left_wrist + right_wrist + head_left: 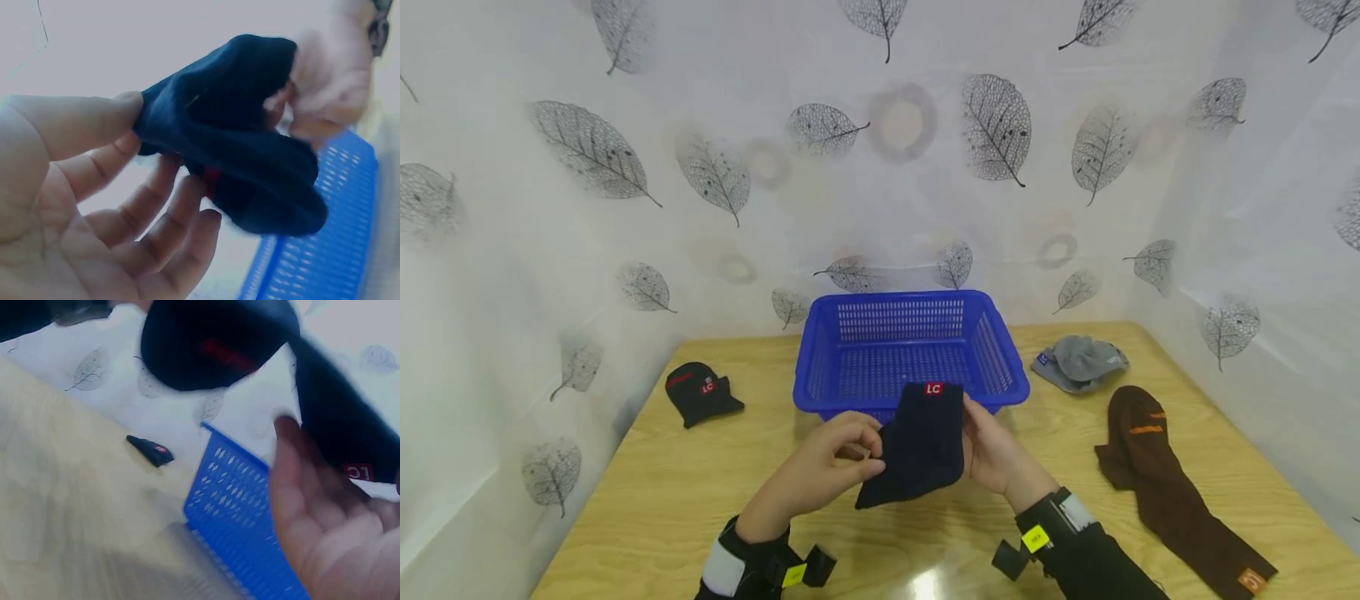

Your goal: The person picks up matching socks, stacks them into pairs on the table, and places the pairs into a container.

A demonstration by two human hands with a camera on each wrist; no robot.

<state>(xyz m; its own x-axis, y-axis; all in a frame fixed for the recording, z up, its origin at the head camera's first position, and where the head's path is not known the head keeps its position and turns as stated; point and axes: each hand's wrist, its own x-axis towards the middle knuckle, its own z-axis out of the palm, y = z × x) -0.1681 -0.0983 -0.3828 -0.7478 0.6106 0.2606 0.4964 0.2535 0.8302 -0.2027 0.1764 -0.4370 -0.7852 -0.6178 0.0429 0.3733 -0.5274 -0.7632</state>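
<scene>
A dark navy sock [925, 446] with a red "LC" label [933, 388] at its cuff is held up in front of the basket. My left hand [827, 467] pinches its lower left part between thumb and fingers. On the opposite side, my right hand [996, 450] grips the sock near the cuff, its fingers partly behind the fabric. In the left wrist view the sock [237, 137] looks folded over, with an opening between its layers. Red lettering [228, 355] shows on the sock's foot in the right wrist view.
Behind the hands stands a blue plastic basket [801, 375] on the wooden table [647, 517]. A black folded sock [703, 396] lies at the left. To the right are a bunched grey sock [1081, 363] and a long brown pair of socks [1180, 492]. Leaf-patterned sheeting [895, 225] surrounds the table.
</scene>
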